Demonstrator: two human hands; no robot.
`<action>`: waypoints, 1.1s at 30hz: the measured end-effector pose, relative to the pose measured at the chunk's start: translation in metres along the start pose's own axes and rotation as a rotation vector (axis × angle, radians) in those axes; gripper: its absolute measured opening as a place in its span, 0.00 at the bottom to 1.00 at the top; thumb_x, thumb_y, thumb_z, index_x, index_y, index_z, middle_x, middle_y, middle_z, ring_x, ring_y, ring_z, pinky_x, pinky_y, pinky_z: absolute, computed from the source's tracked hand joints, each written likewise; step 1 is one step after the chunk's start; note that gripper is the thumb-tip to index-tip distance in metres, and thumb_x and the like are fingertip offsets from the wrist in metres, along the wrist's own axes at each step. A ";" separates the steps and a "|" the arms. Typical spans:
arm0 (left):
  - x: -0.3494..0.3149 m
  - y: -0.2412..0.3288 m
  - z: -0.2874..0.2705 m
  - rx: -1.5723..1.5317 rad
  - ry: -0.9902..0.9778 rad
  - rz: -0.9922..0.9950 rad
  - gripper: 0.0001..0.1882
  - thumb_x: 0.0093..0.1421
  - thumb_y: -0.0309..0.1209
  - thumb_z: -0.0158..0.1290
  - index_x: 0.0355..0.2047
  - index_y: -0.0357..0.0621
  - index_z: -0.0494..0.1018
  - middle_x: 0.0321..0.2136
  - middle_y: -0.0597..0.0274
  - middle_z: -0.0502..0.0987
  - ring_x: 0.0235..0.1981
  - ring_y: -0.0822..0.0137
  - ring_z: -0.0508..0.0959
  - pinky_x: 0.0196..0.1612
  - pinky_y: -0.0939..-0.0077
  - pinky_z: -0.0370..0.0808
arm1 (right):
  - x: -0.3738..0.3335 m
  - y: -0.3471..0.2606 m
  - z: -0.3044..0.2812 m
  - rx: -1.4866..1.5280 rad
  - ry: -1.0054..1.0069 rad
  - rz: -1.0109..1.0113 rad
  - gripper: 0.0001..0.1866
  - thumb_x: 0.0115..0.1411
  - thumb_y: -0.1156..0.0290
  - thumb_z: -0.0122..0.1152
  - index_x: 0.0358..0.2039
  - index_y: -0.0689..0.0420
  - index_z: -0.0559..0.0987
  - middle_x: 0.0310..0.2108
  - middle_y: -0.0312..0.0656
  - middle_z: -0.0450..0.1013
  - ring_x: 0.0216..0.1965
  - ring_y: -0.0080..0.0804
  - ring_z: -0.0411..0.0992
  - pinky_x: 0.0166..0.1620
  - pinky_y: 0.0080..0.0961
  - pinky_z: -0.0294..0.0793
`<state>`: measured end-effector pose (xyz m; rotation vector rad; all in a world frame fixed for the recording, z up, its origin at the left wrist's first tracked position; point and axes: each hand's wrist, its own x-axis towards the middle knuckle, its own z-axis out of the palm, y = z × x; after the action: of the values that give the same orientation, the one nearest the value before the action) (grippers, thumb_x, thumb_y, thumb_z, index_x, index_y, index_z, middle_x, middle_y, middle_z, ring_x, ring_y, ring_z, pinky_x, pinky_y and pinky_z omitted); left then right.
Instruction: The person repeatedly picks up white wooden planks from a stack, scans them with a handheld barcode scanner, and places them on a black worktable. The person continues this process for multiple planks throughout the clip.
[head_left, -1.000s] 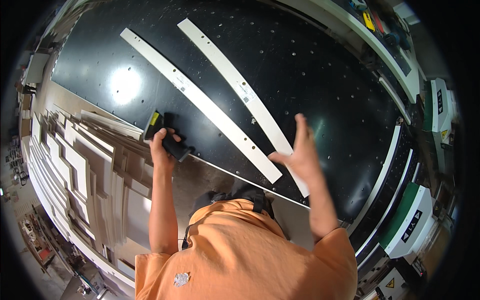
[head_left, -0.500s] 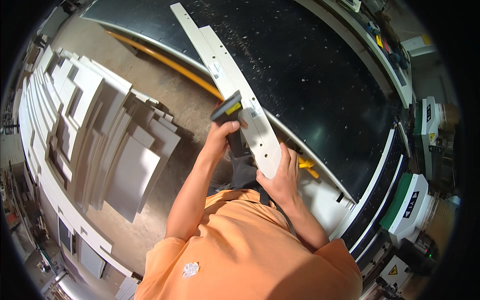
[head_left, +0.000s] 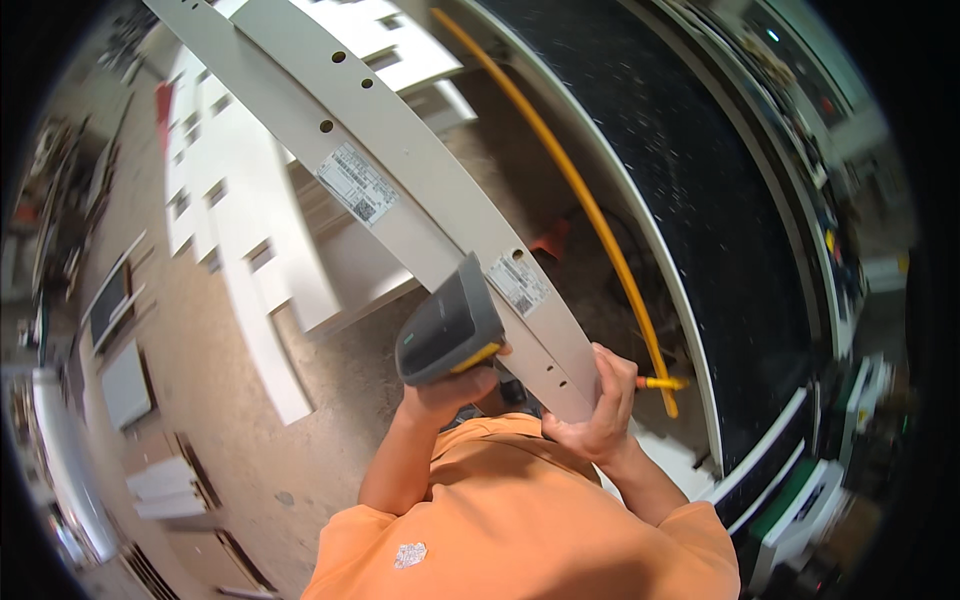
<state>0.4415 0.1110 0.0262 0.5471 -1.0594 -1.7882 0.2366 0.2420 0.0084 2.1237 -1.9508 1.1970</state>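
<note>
To your right runs a long black tabletop (head_left: pixel 690 200), speckled with pale flecks and trimmed in white along its left edge; just outside that edge a yellow bar (head_left: pixel 580 190) follows its length; past the right edge lies a cluttered ledge (head_left: pixel 790 120), mostly blurred; off the near right corner sits a green-and-white machine housing (head_left: pixel 795 510); on your left spreads a brownish, stained floor (head_left: pixel 310 480), bearing a stack of notched white boards (head_left: pixel 255 180) that catch bright light; farther left are a pale flat panel (head_left: pixel 130 385) and a shiny whitish cylinder (head_left: pixel 75 465).
</note>
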 end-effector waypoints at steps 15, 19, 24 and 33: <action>-0.278 0.117 -0.160 0.271 0.538 0.350 0.30 0.51 0.23 0.68 0.55 0.40 0.73 0.46 0.65 0.80 0.48 0.72 0.77 0.53 0.71 0.75 | 0.013 -0.205 0.131 0.462 -0.411 -0.623 0.52 0.37 0.70 0.75 0.64 0.65 0.60 0.54 0.60 0.64 0.51 0.54 0.67 0.51 0.46 0.70; -0.363 0.154 -0.222 0.280 0.702 0.461 0.23 0.56 0.27 0.66 0.51 0.36 0.76 0.46 0.57 0.81 0.50 0.64 0.79 0.55 0.66 0.74 | -0.020 -0.296 0.184 0.508 -0.451 -0.708 0.53 0.37 0.70 0.75 0.65 0.63 0.60 0.55 0.59 0.64 0.51 0.54 0.68 0.52 0.47 0.70; -0.449 0.217 -0.277 0.114 0.913 0.561 0.29 0.47 0.24 0.63 0.52 0.35 0.73 0.40 0.56 0.82 0.43 0.64 0.81 0.51 0.66 0.77 | -0.041 -0.404 0.237 0.563 -0.555 -0.788 0.53 0.38 0.70 0.76 0.66 0.63 0.59 0.54 0.59 0.65 0.52 0.55 0.68 0.52 0.47 0.71; -0.601 0.266 -0.406 0.166 1.325 0.785 0.19 0.51 0.26 0.59 0.46 0.38 0.77 0.36 0.63 0.81 0.39 0.75 0.78 0.42 0.76 0.75 | -0.051 -0.566 0.406 0.713 -0.927 -1.068 0.56 0.37 0.70 0.77 0.66 0.63 0.56 0.55 0.63 0.65 0.52 0.62 0.68 0.49 0.50 0.75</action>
<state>1.1443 0.4296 -0.0126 1.0133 -0.3360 -0.3970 0.9330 0.2092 -0.0420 3.6572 0.0249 0.7052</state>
